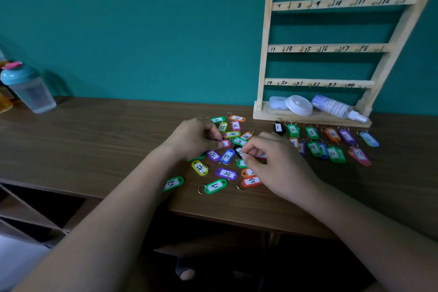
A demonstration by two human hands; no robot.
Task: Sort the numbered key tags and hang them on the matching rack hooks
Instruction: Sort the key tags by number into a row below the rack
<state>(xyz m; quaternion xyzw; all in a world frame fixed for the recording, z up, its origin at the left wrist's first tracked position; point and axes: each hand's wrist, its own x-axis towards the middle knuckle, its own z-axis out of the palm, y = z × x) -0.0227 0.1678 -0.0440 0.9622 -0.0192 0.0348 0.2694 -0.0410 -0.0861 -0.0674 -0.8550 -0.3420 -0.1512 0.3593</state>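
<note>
The wooden rack (264, 54) stands at the back of the worktop (106, 144) against a teal wall, its rails marked by hand with numbers 7 to 24.

Both hands work in the loose heap of tags (226, 173), which lies in front of the rack and to the left of its base. The left hand (196, 137) is nearly closed, its fingers curled in, and it pinches a pink tag (226, 143) between thumb and fingertip. The right hand (272, 163), nearer the rack's base, is curled as tightly; its thumb and forefinger pinch a black tag (237, 149) at the middle of the heap, and the palm covers several other tags.

Just in front of the rack's base lie the sorted tags (331, 134) in two rows, the one nearer the rack reading 1 to 6, the next reaching 11.

On the rack's bottom shelf rest a white case (278, 102), a white round lid (298, 105) and a spray bottle (331, 106) on its side. Far to the left of the rack stands a shaker bottle (29, 89) with a blue cap.
</note>
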